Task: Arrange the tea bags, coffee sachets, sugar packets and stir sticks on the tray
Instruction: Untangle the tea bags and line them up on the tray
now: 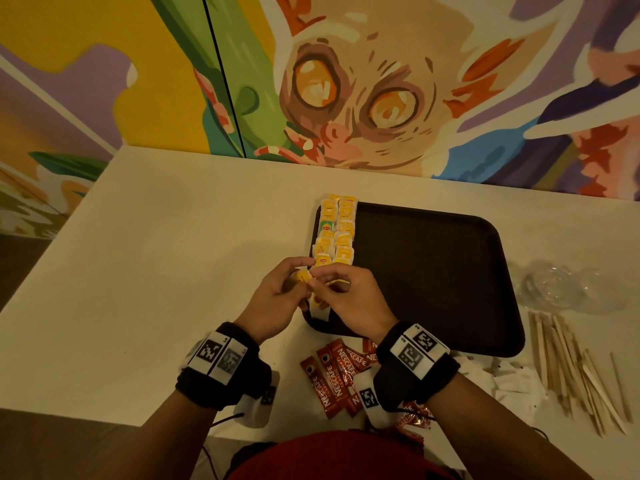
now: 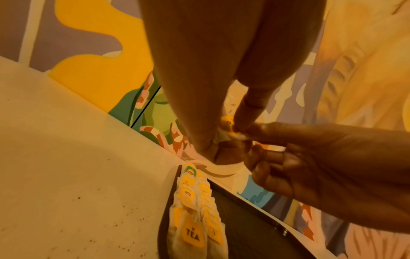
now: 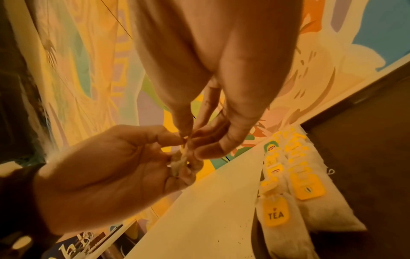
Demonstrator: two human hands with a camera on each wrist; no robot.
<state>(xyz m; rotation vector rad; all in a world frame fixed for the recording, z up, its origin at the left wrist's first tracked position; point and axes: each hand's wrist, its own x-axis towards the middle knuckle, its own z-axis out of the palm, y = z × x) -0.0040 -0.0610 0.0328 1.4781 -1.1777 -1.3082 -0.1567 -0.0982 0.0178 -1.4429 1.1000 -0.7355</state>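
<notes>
I see the tray (image 1: 433,271) resting on the table (image 1: 173,271), close to its far edge by the wall. Two rows of tea bags (image 1: 337,230) lie along the tray's left side, running from its far rim toward me. Above the tray's near-left corner my left hand (image 1: 273,303) and right hand (image 1: 353,299) meet on one tea bag (image 1: 301,277). The coffee sachets (image 1: 332,372) lie just before the tray's near rim. The stir sticks (image 1: 575,372) lie off its near-right corner, sugar packets (image 1: 512,379) beside them.
</notes>
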